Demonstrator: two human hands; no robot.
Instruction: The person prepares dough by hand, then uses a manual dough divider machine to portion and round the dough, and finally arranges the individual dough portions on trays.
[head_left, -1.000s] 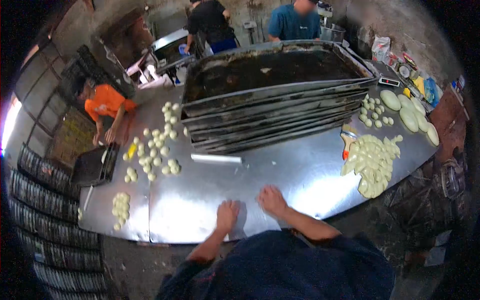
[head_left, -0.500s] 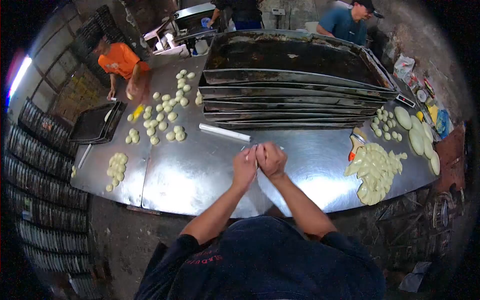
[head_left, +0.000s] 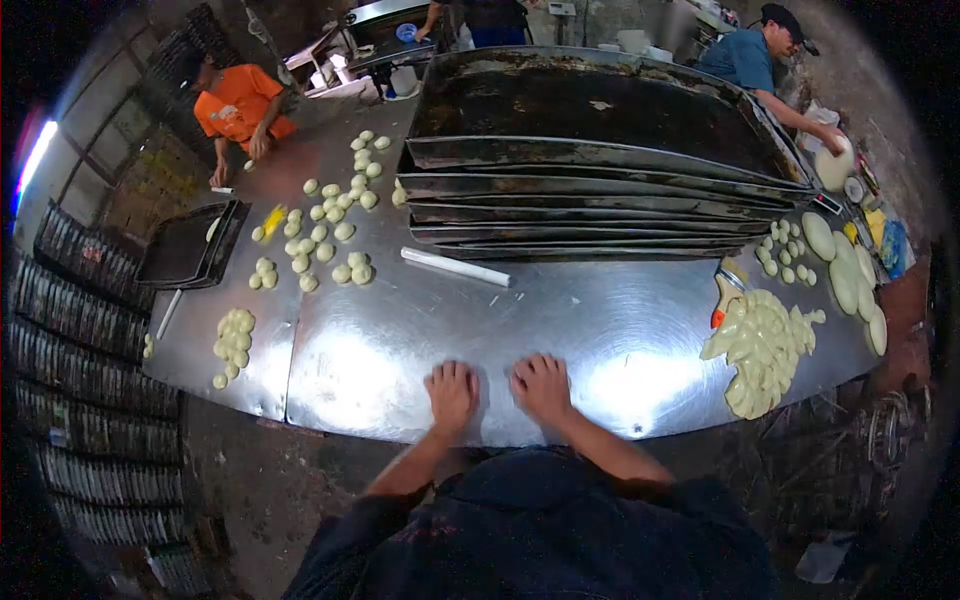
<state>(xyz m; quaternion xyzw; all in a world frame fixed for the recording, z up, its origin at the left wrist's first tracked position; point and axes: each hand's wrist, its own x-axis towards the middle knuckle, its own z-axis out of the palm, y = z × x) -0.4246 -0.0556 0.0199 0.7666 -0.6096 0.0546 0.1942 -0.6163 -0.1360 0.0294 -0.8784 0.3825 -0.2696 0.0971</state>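
Note:
My left hand (head_left: pixel 453 396) lies palm down on the metal table (head_left: pixel 390 330) near its front edge, fingers pointing forward and looking slightly apart. Beside it, with a narrow gap between, my right hand (head_left: pixel 541 389) rests the same way. Neither holds anything that I can see. Ahead of them lies a white rolling pin (head_left: pixel 455 267), set slightly aslant and touched by neither hand. Small pale scraps (head_left: pixel 493 300) dot the metal close to the pin. To the right a heap of glossy, pale dough pieces (head_left: pixel 762 350) sits beside a brush (head_left: pixel 727 293).
Stacked dark baking trays (head_left: pixel 610 152) rise behind the rolling pin. Dough balls (head_left: pixel 320 233) spread over the left side, near smaller trays (head_left: pixel 190 245). Large dough pieces (head_left: pixel 845 285) lie far right. A co-worker in orange (head_left: pixel 240 105) stands left; another in blue (head_left: pixel 745 65) handles dough behind.
My hands were closed together near the rolling pin; they have parted, come back toward me and flattened on the table. At the back right, the co-worker in blue now reaches to a large dough piece.

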